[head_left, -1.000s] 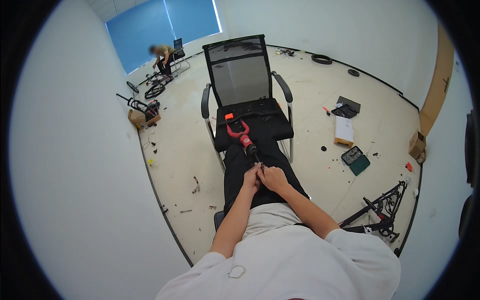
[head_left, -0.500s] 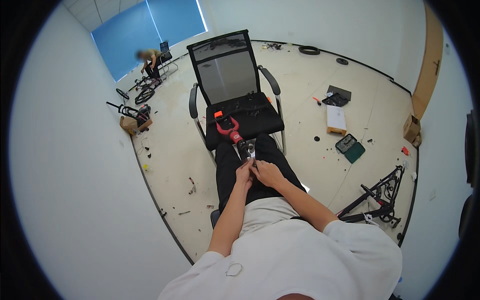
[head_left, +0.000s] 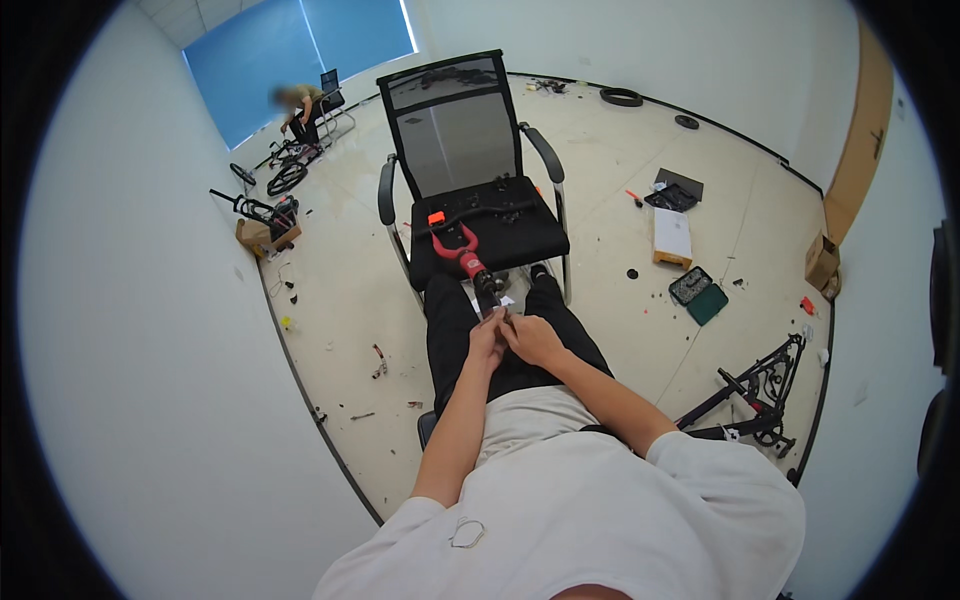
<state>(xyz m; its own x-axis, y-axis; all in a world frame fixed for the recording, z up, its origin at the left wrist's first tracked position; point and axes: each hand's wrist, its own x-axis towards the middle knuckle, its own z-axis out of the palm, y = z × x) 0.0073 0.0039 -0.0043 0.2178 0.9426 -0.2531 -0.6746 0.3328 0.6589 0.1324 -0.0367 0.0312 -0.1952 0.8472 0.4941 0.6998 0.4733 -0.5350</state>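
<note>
Left hand point(head_left: 486, 343) and right hand point(head_left: 533, 339) meet at the near end of a red-and-black fork point(head_left: 470, 265); I cannot tell whether they pinch it. It extends over the black chair seat point(head_left: 538, 238). Around: pale, littered floor point(head_left: 605, 190); right, bicycle frame point(head_left: 713, 405); far off, blue blinds point(head_left: 250, 70).

**We Are Holding a Red-and-Black Fork point(head_left: 470, 264) in Front of the Chair point(head_left: 456, 150)**

We are seeing two red prongs point(head_left: 440, 247) curving apart in a U, pointing toward the chair and overlapping its front. We are gripping the far end of the black stem point(head_left: 486, 288), which is running away from the chair. We are not managing to tell whether the prongs are touching it.
</note>
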